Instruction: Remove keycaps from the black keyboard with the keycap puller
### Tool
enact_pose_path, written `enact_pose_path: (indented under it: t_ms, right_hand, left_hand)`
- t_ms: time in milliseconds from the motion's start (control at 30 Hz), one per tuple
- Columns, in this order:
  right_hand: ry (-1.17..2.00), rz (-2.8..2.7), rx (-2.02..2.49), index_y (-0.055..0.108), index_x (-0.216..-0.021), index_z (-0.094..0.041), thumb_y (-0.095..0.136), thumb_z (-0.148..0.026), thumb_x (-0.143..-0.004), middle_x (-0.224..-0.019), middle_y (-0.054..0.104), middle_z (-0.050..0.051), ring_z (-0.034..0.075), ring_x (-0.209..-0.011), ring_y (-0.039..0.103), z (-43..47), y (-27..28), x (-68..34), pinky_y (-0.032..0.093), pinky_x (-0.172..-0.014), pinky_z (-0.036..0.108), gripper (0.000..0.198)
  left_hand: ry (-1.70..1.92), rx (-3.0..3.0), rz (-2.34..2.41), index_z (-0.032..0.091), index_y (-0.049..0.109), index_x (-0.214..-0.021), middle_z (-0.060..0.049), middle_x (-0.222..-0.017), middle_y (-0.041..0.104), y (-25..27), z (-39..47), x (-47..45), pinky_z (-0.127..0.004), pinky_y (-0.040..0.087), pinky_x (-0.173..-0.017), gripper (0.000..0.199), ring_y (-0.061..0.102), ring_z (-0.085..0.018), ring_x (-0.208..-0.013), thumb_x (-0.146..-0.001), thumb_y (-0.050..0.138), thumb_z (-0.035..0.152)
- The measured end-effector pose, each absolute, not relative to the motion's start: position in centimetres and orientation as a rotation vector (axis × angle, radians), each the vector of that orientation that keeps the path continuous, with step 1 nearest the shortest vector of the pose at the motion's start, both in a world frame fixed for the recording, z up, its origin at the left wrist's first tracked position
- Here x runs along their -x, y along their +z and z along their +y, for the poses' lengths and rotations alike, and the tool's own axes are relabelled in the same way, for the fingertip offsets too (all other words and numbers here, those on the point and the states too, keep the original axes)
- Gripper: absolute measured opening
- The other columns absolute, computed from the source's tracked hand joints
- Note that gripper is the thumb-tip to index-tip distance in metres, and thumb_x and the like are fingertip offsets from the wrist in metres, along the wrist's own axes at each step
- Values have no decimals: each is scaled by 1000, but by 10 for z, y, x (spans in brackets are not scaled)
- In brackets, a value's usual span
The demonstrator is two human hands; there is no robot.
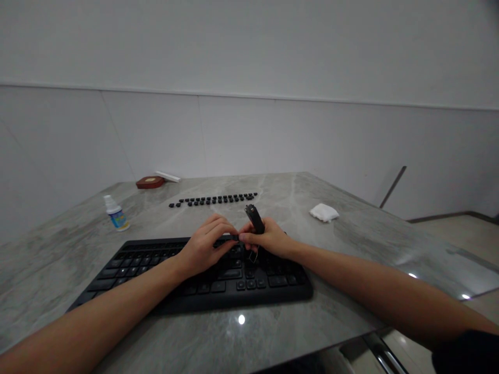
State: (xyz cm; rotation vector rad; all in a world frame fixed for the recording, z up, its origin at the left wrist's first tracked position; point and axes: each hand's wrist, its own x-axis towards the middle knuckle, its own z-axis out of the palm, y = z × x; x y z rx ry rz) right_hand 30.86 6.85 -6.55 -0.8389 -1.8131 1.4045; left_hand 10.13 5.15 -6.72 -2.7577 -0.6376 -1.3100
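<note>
A black keyboard (234,299) lies on the grey marbled table, under both of my forearms and hands. Over its upper right part, my left hand (206,245) is closed, thumb and fingertips pinching a small dark keycap (235,237). My right hand (273,239) is wrapped around a black keycap puller (255,218), its handle sticking up and thin wire loops hanging below the fingers. The two hands meet at the fingertips. Beyond the keyboard, several loose black keycaps (218,199) lie in rows.
A white spray bottle (117,214) with a blue label stands at the left. Behind it lie a reddish-brown case (150,182) and a white flat strip (168,176). A folded white cloth or tissue (324,212) rests on the right. The wall (249,130) borders the table's far side.
</note>
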Motion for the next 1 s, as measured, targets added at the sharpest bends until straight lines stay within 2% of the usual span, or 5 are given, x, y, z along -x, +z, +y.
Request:
enact_pose_path:
  t_ms: [267,600,1000]
  right_hand:
    - [1402,-1879,825,69,-79,-12,73,-45,-71,-59,60,-2,8,-51,51,72,-67,-311,40,-50,21,34]
    - [1419,-1856,878,64,-71,-13,76,-43,-67,-53,56,-3,8,-48,49,70,-61,-310,38,-48,21,32]
    - [1395,-1823,853,55,-64,-15,68,-36,-73,-51,52,-4,7,-45,45,70,-63,-309,33,-46,21,27]
  left_hand:
    - [-1325,2749,-603,16,59,-98,-6,-89,60,-66,51,-100,-33,49,-77,11,55,-17,-85,-88,59,15]
    - [-1282,2766,-700,16,57,-92,-4,-82,59,-69,51,-101,-30,48,-72,4,55,-16,-79,-89,55,15]
    - [-1287,2767,-739,16,55,-99,-6,-92,62,-71,52,-102,-30,52,-78,10,61,-16,-87,-89,54,15]
